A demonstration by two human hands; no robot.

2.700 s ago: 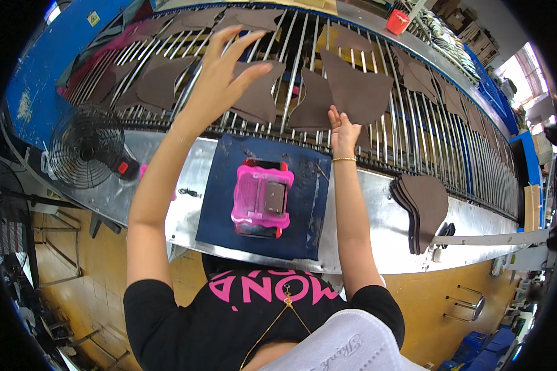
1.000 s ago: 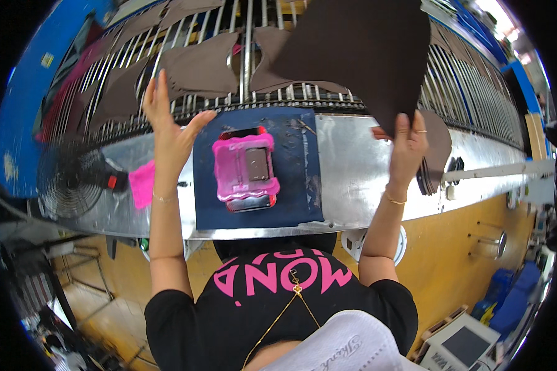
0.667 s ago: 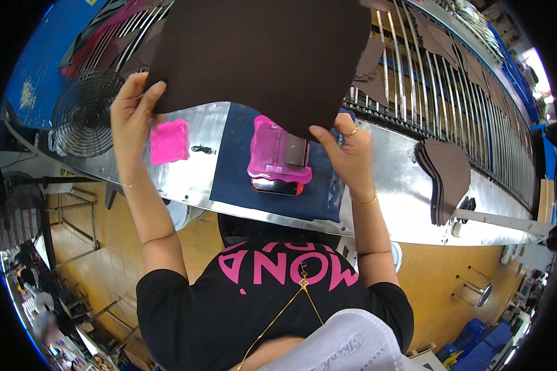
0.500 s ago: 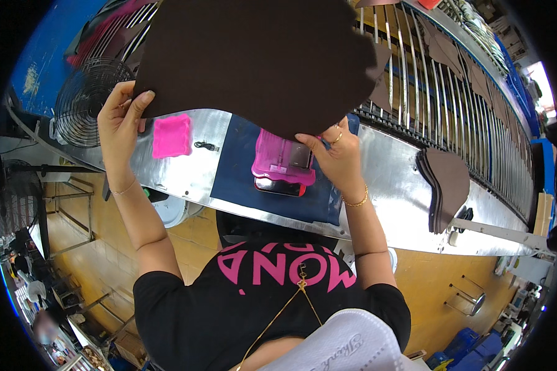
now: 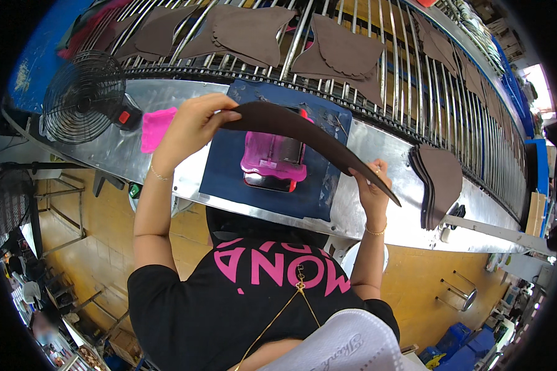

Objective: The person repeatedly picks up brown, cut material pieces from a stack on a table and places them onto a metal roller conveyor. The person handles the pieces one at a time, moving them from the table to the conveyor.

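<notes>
Whereas it earlier stood upright, the brown leather piece [image 5: 303,133] now lies nearly flat above the pink tray [image 5: 273,157], pinched by left hand [image 5: 189,127] and right hand [image 5: 371,188].

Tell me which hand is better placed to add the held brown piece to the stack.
Right. The right hand grips the brown piece at the end nearest the brown stack; the left hand holds the far end.

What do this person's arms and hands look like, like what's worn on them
Both forearms are bare; short black sleeves end above the elbows. The left hand has a thin bracelet at the wrist. The right hand has a thin gold-coloured bracelet at the wrist and a ring on one of the fingers. No gloves on either hand.
</notes>
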